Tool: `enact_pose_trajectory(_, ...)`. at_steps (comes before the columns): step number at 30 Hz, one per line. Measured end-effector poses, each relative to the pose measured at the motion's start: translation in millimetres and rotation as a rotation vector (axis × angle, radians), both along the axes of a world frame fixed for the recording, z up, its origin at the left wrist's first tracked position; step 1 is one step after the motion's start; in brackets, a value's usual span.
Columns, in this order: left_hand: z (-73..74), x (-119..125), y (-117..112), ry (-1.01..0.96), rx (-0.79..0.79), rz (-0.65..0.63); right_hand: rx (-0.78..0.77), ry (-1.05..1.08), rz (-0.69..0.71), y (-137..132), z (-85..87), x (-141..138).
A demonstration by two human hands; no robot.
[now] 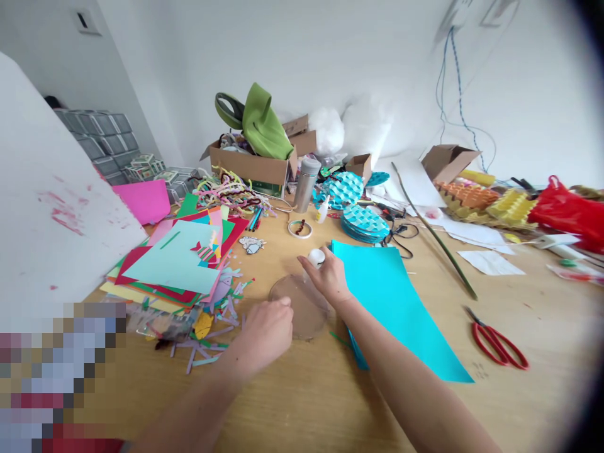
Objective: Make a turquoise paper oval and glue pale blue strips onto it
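Now the right hand (pixel 334 277) grips a little white bottle (pixel 316 257). The left hand (pixel 268 328) curls; I can't tell its grip. A round, see-through disc (pixel 307 316) lies near their fingers.

Disc (pixel 306 314) on table (pixel 283 409) between paper pile (pixel 170 261) and large sheet (pixel 389 296), flask (pixel 307 185) behind ring (pixel 301 237), scissors (pixel 486 331) right of large sheet

Craft workspace, by look of it: wooden table (pixel 283 409) with coloured paper (pixel 174 258), pipe cleaners (pixel 231 192), scissors (pixel 493 340) (paper scraps (pixel 230 309) too).
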State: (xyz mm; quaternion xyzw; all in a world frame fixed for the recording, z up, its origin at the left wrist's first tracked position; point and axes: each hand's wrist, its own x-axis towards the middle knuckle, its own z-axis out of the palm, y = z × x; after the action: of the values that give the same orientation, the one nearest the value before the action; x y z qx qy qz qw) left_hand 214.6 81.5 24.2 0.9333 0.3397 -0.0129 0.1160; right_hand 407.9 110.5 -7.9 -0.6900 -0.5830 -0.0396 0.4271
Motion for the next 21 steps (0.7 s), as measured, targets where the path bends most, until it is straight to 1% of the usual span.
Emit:
enact_pose_trajectory(6,0.4,-1.0,-2.4,0.005,0.021,0.000,-0.087,-0.006,0.071,5.2,5.7,-19.5)
enact_pose_trajectory(12,4.0,-2.7,2.5,-0.011,-0.041,0.052,-0.130,0.022,0.153,5.5,8.8,-45.2)
enact_pose_trajectory(14,8.4,-4.7,9.5,-0.031,-0.077,0.113,-0.133,0.030,0.183,1.8,9.0,-50.2)
enact_pose_trajectory(15,11.1,-6.3,14.1,-0.050,-0.087,0.167,-0.129,0.033,0.197,-1.0,9.4,-52.0)
enact_pose_trajectory(18,17.1,-13.2,29.5,-0.131,-0.054,0.387,-0.118,0.051,0.230,-12.3,12.0,-55.4)
enact_pose_trajectory(19,17.4,-15.5,34.2,-0.168,-0.039,0.441,-0.115,0.061,0.238,-16.4,12.9,-55.9)
enact_pose_trajectory(21,14.4,-19.0,41.5,-0.245,-0.031,0.477,-0.115,0.089,0.254,-24.7,14.0,-56.4)
